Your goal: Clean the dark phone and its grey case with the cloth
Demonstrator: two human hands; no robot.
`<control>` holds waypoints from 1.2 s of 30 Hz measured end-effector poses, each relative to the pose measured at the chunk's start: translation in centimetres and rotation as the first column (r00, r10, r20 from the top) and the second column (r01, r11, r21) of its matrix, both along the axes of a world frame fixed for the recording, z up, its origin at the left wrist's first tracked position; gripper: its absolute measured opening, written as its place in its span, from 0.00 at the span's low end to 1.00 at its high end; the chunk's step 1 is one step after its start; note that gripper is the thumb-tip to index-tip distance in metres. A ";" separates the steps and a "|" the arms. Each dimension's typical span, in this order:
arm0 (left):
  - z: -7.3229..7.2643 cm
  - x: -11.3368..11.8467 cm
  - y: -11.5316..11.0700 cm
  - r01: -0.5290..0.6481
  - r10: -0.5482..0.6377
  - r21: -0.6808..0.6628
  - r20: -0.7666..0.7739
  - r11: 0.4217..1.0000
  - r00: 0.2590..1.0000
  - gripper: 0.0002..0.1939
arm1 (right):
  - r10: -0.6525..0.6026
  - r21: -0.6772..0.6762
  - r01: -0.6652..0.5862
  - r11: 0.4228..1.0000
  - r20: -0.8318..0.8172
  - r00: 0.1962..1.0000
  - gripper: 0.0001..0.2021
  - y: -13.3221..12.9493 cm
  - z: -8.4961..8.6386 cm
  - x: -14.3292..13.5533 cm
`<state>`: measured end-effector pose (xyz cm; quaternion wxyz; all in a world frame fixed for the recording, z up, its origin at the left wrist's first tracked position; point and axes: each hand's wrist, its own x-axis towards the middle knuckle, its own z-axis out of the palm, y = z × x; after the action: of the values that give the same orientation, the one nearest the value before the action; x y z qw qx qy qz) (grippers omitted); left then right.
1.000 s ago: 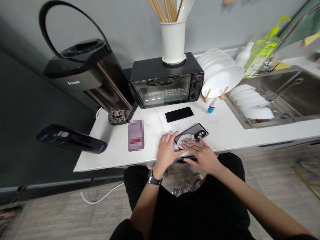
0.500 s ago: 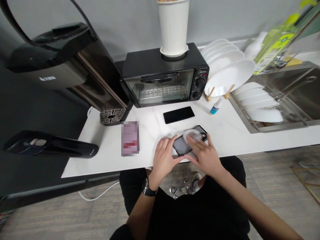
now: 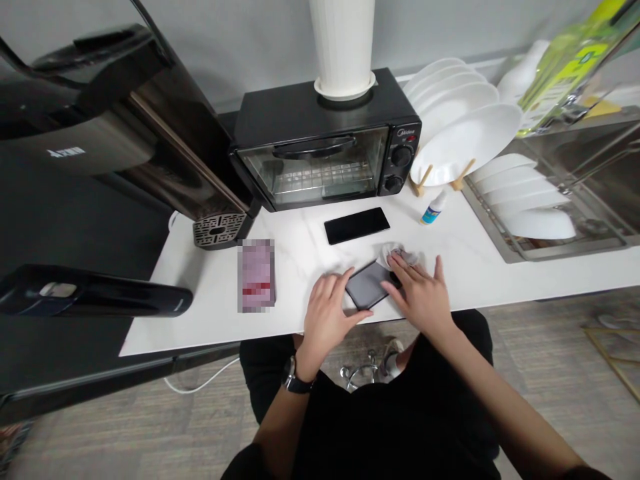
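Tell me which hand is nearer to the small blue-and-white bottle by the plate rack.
The right hand. It presses a white wipe on the dark phone, just below-left of the small blue-and-white bottle. The left hand steadies the phone's other end, farther away.

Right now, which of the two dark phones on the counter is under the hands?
The nearer phone, steadied by the left hand and wiped by the right hand; the other phone lies untouched by the oven.

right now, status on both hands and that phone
Left hand flat, steadying dark phone at its near end. Right hand pressing white wipe on phone's far end. Second phone and small dropper bottle lie apart, nothing in the way.
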<state>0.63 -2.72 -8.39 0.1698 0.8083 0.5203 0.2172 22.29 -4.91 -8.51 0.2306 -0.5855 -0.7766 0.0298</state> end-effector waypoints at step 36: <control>0.0 0.3 -0.9 -0.041 0.046 0.126 -0.036 0.991 0.998 0.45 | 0.036 0.079 -0.039 0.996 0.040 0.999 0.26 -0.2 -0.2 -0.6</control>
<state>0.97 -3.65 -8.39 0.1037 0.8099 0.5263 0.2373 21.74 -5.09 -8.66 0.2380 -0.5617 -0.7923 -0.0081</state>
